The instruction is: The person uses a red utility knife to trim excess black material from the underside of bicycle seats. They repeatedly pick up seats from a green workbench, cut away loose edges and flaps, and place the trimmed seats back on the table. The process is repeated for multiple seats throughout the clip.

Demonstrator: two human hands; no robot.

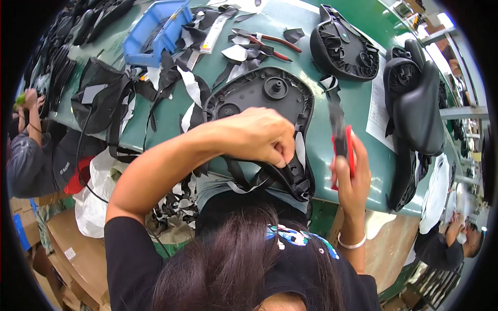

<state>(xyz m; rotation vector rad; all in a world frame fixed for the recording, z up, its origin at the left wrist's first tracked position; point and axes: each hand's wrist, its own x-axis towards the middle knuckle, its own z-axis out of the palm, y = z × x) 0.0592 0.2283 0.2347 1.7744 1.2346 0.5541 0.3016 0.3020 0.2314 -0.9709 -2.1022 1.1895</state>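
Observation:
A black bicycle saddle point(259, 96) lies upside down on the green table point(358, 103), its ribbed plastic underside up. My left hand point(259, 136) is closed on the saddle's near edge, pinching the black cover material there. My right hand point(350, 176) is raised just to the right of the saddle and grips a red-handled cutting tool point(343, 145). A strip of black trimmed material point(334, 106) hangs up from the tool's end. Loose black and white strips dangle under the saddle's nose.
Two more upturned saddles point(342, 46) point(415, 98) lie at the right. A blue bin point(153, 31), red-handled pliers point(275, 44), a white paper sheet point(377, 101) and heaps of black offcuts point(109, 98) cover the table's left. Other people sit at far left point(26, 145) and lower right point(456, 238).

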